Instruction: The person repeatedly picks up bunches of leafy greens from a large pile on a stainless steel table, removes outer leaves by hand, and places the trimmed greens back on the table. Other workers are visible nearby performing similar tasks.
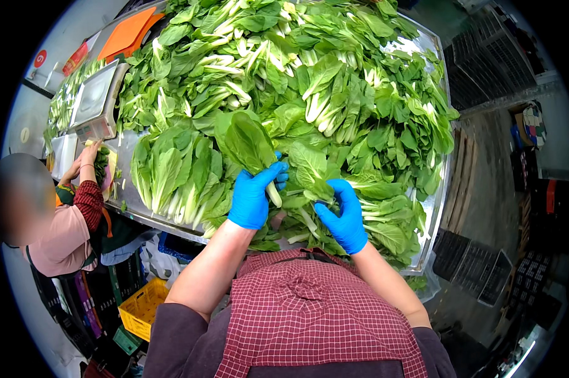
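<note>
My left hand (254,196), in a blue glove, grips a leafy green (247,144) by its pale stalk, with the broad leaves pointing up and away from me. My blue-gloved right hand (342,215) is curled around the lower edge of a green leaf (309,165), just to the right of the other hand. A small dark patch shows between its thumb and fingers; what it is I cannot tell. Beneath both hands lie loose greens and cut stalks. Left of them, a row of leafy greens (176,175) is laid with the white stalks towards me.
A metal table (433,227) bears a large heap of leafy greens (265,61). At left stand a weighing scale (95,94) and orange sheets (126,35). A co-worker (60,231) handles greens there. Below are a yellow crate (142,302) and, right, black crates (473,264).
</note>
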The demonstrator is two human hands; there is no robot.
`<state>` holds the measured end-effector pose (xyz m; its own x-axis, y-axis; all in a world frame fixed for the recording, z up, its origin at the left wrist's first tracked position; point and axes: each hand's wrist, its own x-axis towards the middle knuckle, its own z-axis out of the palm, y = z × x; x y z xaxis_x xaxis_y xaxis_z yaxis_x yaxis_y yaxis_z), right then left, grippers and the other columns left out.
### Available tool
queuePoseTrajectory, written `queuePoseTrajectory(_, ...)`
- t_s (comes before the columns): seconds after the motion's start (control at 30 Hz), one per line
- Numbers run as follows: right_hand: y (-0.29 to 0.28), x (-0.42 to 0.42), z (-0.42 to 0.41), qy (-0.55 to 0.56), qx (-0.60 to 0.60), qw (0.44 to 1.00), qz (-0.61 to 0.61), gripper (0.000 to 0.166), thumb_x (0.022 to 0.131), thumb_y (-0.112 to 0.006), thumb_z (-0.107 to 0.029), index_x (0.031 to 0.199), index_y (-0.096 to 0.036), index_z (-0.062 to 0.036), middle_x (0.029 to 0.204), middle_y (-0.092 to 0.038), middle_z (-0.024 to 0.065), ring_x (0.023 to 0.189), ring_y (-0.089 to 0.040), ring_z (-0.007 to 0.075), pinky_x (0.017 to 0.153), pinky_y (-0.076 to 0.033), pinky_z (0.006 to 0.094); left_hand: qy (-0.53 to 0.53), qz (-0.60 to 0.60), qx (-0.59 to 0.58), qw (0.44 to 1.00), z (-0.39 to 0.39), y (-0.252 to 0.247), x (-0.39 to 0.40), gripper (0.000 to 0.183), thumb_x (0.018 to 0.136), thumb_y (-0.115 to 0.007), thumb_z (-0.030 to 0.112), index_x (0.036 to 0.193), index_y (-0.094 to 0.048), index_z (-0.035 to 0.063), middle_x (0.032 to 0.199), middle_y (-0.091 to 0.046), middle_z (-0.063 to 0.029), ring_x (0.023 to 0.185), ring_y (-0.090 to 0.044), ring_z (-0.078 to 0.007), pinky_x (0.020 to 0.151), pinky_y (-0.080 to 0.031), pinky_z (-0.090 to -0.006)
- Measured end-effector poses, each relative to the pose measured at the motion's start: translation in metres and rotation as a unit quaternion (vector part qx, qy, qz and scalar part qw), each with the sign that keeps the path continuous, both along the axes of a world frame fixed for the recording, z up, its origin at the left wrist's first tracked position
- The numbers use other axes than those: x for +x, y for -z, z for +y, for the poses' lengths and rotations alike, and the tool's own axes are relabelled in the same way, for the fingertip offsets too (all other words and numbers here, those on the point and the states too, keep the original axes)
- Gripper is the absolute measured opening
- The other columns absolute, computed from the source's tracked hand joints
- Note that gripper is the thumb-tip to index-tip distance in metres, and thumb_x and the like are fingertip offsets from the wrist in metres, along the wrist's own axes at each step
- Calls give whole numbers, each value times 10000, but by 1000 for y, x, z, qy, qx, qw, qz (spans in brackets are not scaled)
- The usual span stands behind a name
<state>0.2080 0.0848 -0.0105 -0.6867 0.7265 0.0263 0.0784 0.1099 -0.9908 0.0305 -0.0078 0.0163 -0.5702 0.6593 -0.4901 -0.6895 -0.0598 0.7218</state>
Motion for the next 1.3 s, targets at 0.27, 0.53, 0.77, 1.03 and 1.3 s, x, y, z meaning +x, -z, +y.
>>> queuePoseTrajectory(0.27, 11, 1, -5, 102, -4, 993, 52, 252, 758, -647, 46, 978, -597, -67, 980, -581, 63, 798, -592, 176, 692, -496, 297, -4, -29, 12, 999, -4, 4, 20, 313, 831, -639, 109, 1117, -562, 5, 902, -643, -90, 741, -595, -155, 685, -493, -284)
queuePoseTrajectory(0.53, -36, -16, -2, -117, 383, 915, -40, 211, 689, -692, -80, 888, -666, -148, 981, -648, 133, 766, -632, 299, 594, -506, 368, 55, -53, 14, 997, -5, 5, 30, 275, 801, -656, 107, 1054, -606, 11, 915, -644, -84, 812, -610, -162, 682, -494, -293)
queuePoseTrajectory(0.77, -29, 3, 3, -203, 327, 917, -103, 245, 695, -679, -38, 915, -669, -145, 1084, -620, 128, 843, -625, 293, 682, -511, 345, 16, 85, 9, 996, 0, -6, 19, 306, 778, -658, 105, 1070, -614, 28, 966, -642, -57, 845, -598, -167, 740, -473, -306)
queuePoseTrajectory(1.03, -61, -20, 2, -86, 89, 987, -107, 357, 715, -720, -163, 1055, -624, -113, 964, -578, 92, 807, -593, 225, 654, -482, 332, 54, 76, 12, 996, -2, -6, 21, 324, 786, -610, 56, 1107, -589, 17, 1036, -629, -62, 897, -587, -168, 780, -462, -305)
queuePoseTrajectory(1.3, -29, -23, -1, -127, 48, 967, -216, 302, 733, -738, -285, 956, -660, -96, 759, -587, 83, 660, -575, 212, 616, -469, 326, 111, 19, 64, 992, -5, -4, 15, 430, 795, -627, 50, 1207, -513, -6, 1126, -607, -111, 1013, -591, -212, 886, -465, -349)
